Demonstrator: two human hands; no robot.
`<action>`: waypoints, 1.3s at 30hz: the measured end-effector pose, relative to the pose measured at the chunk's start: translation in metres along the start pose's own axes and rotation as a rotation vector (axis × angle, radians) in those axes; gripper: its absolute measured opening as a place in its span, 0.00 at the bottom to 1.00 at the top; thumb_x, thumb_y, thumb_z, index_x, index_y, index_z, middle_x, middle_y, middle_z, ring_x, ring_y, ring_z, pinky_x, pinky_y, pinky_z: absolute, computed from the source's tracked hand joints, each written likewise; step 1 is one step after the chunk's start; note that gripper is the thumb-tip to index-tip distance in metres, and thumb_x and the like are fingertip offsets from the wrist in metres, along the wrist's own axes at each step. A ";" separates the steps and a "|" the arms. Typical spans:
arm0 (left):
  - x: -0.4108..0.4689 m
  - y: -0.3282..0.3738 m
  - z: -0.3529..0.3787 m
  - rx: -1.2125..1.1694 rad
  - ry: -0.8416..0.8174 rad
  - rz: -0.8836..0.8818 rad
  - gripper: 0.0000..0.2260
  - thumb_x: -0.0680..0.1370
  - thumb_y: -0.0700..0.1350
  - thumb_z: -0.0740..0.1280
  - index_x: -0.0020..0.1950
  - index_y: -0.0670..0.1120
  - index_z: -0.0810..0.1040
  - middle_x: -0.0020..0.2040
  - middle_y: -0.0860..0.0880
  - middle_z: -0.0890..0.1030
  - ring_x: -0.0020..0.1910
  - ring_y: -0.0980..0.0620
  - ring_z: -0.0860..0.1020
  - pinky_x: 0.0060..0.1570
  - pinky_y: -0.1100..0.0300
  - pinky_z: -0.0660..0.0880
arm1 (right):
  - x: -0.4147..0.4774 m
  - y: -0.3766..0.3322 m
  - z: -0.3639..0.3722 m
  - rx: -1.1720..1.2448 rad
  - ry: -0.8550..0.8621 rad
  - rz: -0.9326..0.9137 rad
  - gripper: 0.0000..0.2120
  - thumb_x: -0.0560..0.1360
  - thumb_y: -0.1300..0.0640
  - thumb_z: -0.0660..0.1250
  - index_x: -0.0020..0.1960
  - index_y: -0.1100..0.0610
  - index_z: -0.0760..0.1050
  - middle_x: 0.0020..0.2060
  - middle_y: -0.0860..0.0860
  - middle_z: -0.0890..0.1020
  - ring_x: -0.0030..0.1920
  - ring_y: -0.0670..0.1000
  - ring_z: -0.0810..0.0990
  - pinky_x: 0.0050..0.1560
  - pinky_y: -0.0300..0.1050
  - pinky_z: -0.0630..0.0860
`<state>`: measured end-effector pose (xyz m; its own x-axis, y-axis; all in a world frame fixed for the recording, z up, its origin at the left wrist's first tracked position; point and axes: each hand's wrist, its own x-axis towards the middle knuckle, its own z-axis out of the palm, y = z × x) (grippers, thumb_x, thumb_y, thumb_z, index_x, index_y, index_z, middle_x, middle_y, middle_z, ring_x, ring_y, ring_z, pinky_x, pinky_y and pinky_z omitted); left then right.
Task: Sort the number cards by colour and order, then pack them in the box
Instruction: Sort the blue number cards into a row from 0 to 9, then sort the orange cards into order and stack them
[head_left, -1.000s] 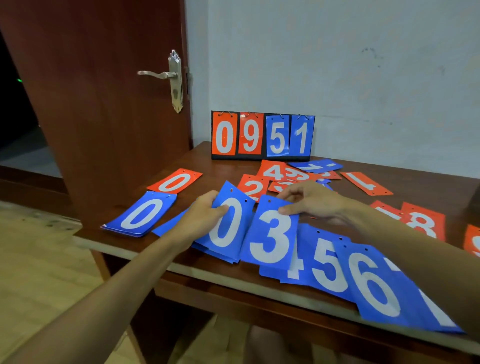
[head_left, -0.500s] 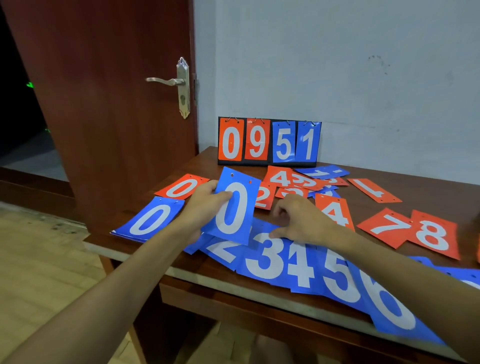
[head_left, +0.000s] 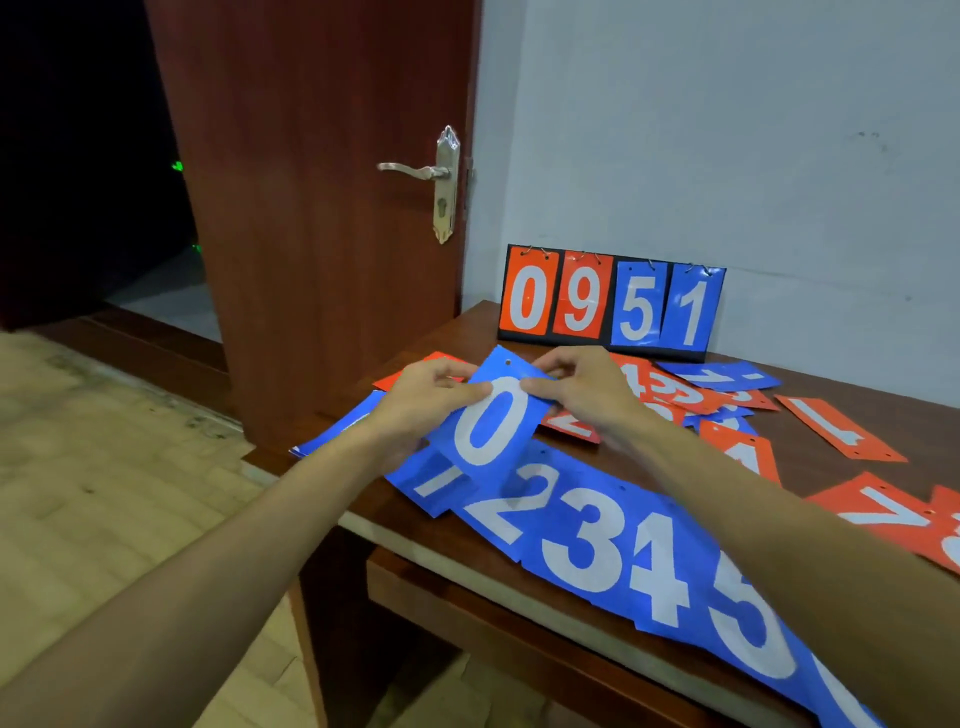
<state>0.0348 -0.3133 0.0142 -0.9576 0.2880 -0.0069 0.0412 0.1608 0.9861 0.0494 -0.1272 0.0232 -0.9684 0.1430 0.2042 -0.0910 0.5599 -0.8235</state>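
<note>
A blue 0 card (head_left: 488, 421) is lifted above the table, tilted. My left hand (head_left: 423, 402) pinches its left edge and my right hand (head_left: 582, 392) pinches its upper right edge. Below it a row of blue cards (head_left: 597, 540) reading 1, 2, 3, 4, 5 overlaps along the table's front edge. Red cards (head_left: 685, 392) lie mixed with a few blue ones behind my right hand. More red cards (head_left: 893, 519) lie at the right. Another blue card (head_left: 337, 428) peeks out under my left wrist.
A black scoreboard stand (head_left: 610, 304) showing 0 9 5 1 stands against the wall at the back of the wooden table (head_left: 467, 540). A brown door (head_left: 322, 208) with a metal handle (head_left: 421, 171) stands open on the left. No box is in view.
The left hand has raised the blue 0 card off the row. The right hand left the blue 3 card and came up to pinch the 0 card's other edge.
</note>
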 end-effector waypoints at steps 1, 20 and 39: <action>-0.001 -0.004 -0.010 0.002 0.024 0.002 0.14 0.73 0.39 0.72 0.58 0.42 0.78 0.47 0.42 0.83 0.42 0.47 0.83 0.46 0.52 0.81 | 0.004 -0.002 0.006 0.030 -0.007 0.011 0.07 0.72 0.58 0.72 0.48 0.58 0.79 0.42 0.51 0.82 0.40 0.49 0.82 0.36 0.40 0.80; 0.013 -0.068 -0.101 0.866 0.392 0.123 0.13 0.70 0.45 0.74 0.54 0.48 0.80 0.52 0.48 0.77 0.50 0.50 0.75 0.47 0.60 0.71 | 0.043 -0.001 0.083 -0.324 -0.166 -0.052 0.03 0.74 0.57 0.70 0.42 0.53 0.80 0.38 0.45 0.79 0.44 0.44 0.76 0.35 0.32 0.68; 0.013 -0.035 -0.017 0.718 0.110 0.406 0.08 0.76 0.39 0.64 0.50 0.47 0.82 0.50 0.51 0.80 0.52 0.54 0.76 0.50 0.65 0.70 | 0.022 0.018 0.035 -0.474 -0.373 -0.242 0.19 0.72 0.50 0.71 0.62 0.52 0.76 0.58 0.47 0.79 0.56 0.45 0.75 0.57 0.40 0.73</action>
<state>0.0157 -0.3315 -0.0176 -0.8498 0.3652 0.3800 0.5257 0.6383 0.5623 0.0185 -0.1421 -0.0055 -0.9568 -0.2776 0.0869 -0.2870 0.8523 -0.4373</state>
